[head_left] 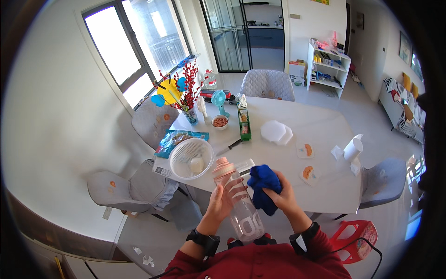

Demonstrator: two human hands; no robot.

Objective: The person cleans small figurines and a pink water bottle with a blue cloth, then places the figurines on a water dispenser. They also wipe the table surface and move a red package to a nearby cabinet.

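Note:
My left hand [222, 202] is wrapped round a clear plastic water bottle [244, 211] with a pink lid. The bottle is tilted, its lid pointing away from me and its base toward my body, in front of the table's near edge. Bunched in my right hand [282, 194] is a dark blue cloth [265, 188], held close beside the bottle; I cannot tell whether the two touch. Just beyond the bottle, a white basket [181, 172] with a pale block inside stands at the table's near left edge. A knife [229, 147] lies past the bottle's lid.
The white table [278, 111] carries a green box [244, 125], a bowl of nuts [219, 122], a teal fan [219, 100], a vase with red berries [191, 116], white plates [276, 132] and a paper roll [353, 148]. Chairs surround it; a red stool [357, 239] stands at my right.

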